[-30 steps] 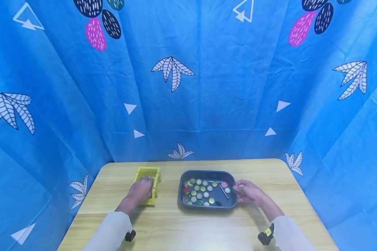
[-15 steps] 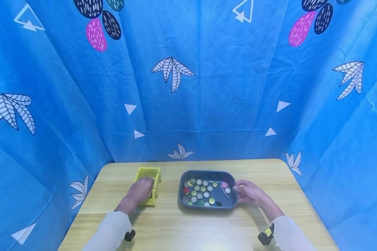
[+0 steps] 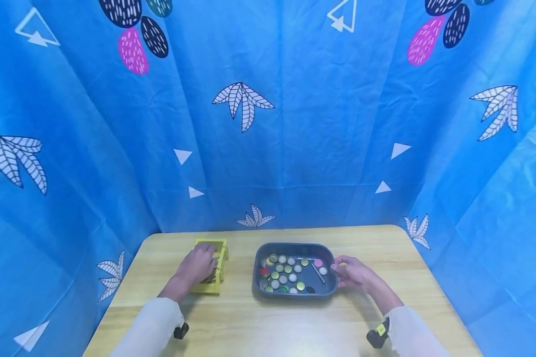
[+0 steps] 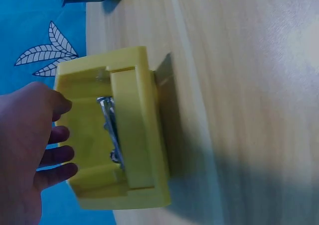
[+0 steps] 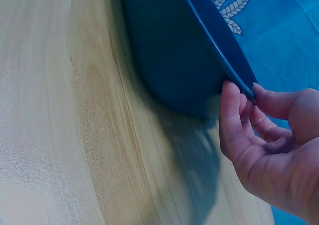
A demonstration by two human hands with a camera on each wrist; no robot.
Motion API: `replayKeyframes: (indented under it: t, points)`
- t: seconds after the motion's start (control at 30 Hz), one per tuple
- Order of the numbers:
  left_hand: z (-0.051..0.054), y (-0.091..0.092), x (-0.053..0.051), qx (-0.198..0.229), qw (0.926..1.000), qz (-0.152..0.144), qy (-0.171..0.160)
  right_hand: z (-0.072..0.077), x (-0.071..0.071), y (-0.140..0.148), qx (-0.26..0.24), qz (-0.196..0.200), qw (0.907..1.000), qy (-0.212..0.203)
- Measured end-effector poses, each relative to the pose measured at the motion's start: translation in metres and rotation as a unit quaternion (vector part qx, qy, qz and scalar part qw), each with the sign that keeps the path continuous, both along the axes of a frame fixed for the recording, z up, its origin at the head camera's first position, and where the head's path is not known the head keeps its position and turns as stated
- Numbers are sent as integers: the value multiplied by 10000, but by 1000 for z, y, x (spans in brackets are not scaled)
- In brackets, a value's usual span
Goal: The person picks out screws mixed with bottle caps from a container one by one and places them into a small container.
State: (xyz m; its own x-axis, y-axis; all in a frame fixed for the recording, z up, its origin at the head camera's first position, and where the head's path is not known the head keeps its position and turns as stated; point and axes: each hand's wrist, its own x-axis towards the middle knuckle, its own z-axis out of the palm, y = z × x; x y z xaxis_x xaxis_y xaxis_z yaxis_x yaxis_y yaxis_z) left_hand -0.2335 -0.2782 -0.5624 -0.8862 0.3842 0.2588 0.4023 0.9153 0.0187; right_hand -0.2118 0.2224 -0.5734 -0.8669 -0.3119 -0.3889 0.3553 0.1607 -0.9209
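My left hand is over the yellow bin, its fingers loosely bent at the bin's opening. Nothing shows between the thumb and fingers in the left wrist view. Inside the bin lie small shiny metal pieces, too unclear to name; the hand hides part of them from the head view. My right hand pinches the right end of a dark grey tray, thumb on the rim and fingers beneath it. Several bottle caps in white, green, red and pink lie in the tray, beside a metal bolt.
Both containers stand on a light wooden table, with a strip of tabletop between them. A blue patterned curtain hangs behind the table and along both sides.
My left hand has shifted slightly back and up over the yellow bin, uncovering some of its contents. My right hand and the tray stay in place.
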Motion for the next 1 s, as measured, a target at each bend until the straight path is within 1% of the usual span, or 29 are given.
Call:
replayKeyframes:
  t: [0.1,0.17,0.27,0.37,0.43,0.5,0.57,0.63,0.77,0.87,1.0]
  points:
    - [5,1,0,36,9998,-11,177,0,0,0,-3,41,10000,-5]
    - [8,3,-2,74,9997,-9,226,0,0,-1,4,12,10000,-20]
    - [12,8,-4,195,9996,-12,212,0,0,0,46,-43,10000,-20]
    - [16,14,-6,429,9990,-30,152,1,0,-1,116,-82,9999,-29]
    - [20,20,-6,621,9980,-47,126,1,1,-1,143,-60,9999,-23]
    - [24,27,-6,724,9972,-100,140,1,1,-1,143,-46,9999,-32]
    - [29,36,-7,740,9971,-105,108,0,1,-1,96,-17,9999,-38]
    - [32,47,-7,669,9977,-116,43,0,0,0,59,-3,10000,-43]
    - [33,69,-9,569,9977,-347,-122,0,-2,2,5,26,10000,-50]
    - [31,85,-10,566,9961,-667,-73,0,-2,2,-10,22,10000,-67]
    - [28,103,-10,684,9928,-977,68,1,-1,1,-3,32,10000,-83]
